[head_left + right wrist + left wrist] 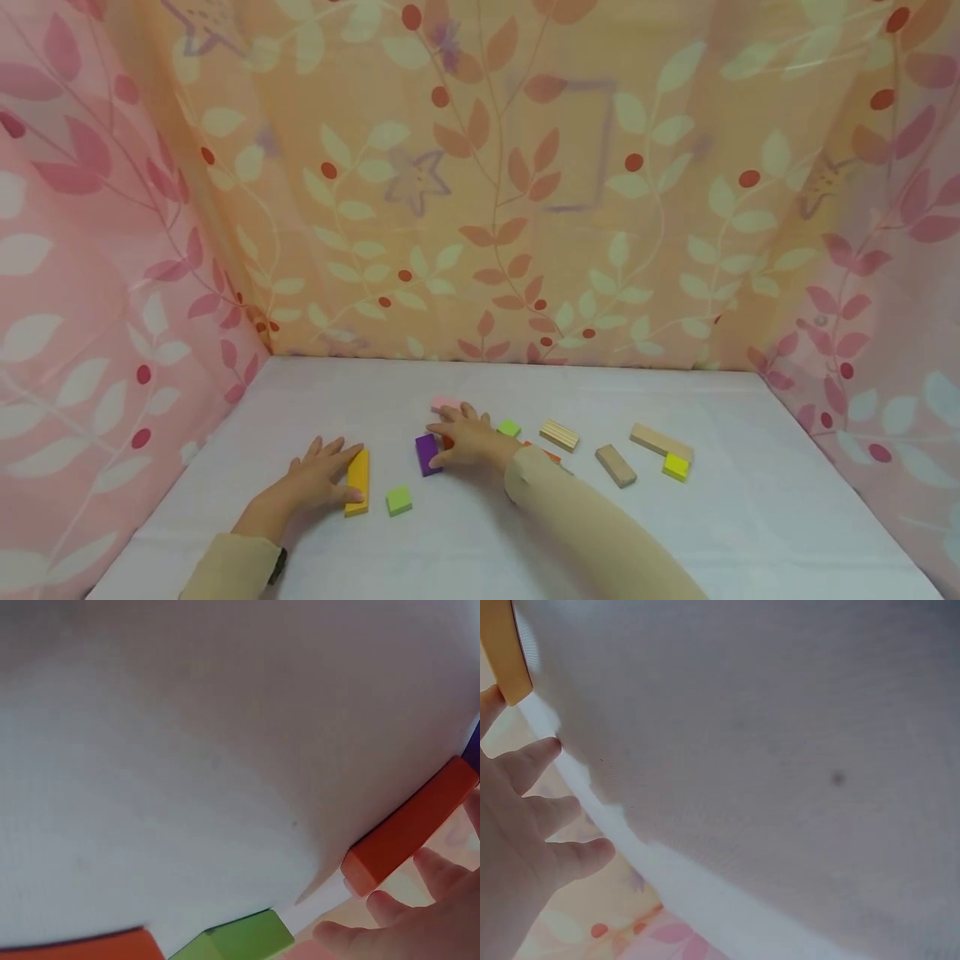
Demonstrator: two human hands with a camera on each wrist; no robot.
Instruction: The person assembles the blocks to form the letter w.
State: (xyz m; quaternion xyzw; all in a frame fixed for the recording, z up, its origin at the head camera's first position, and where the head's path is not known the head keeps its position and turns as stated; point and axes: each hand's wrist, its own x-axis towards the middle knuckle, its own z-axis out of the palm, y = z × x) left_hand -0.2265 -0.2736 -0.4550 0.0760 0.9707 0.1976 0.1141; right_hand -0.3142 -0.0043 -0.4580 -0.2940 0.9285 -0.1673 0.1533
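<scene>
At the left, my left hand (318, 477) spans a long orange-yellow block (358, 483), index fingertip at its far end and thumb over its near part. The left wrist view shows that block (506, 656) with a fingertip at its end and the other fingers spread. My right hand (468, 437) reaches over an orange-red block (409, 825), fingers spread, thumb by a purple block (427, 455). In the head view the hand mostly hides the orange-red block. Past its fingertips lies a pink block (445, 404). A light green block (399, 501) lies between the hands.
Right of the right hand lie another green block (509, 428), an orange block (546, 452) partly behind the sleeve, a ridged wooden block (559, 435), a plain wooden block (616, 466), and a longer one (660, 441) touching a yellow block (676, 467). Patterned curtains (495, 250) surround the white table (712, 542).
</scene>
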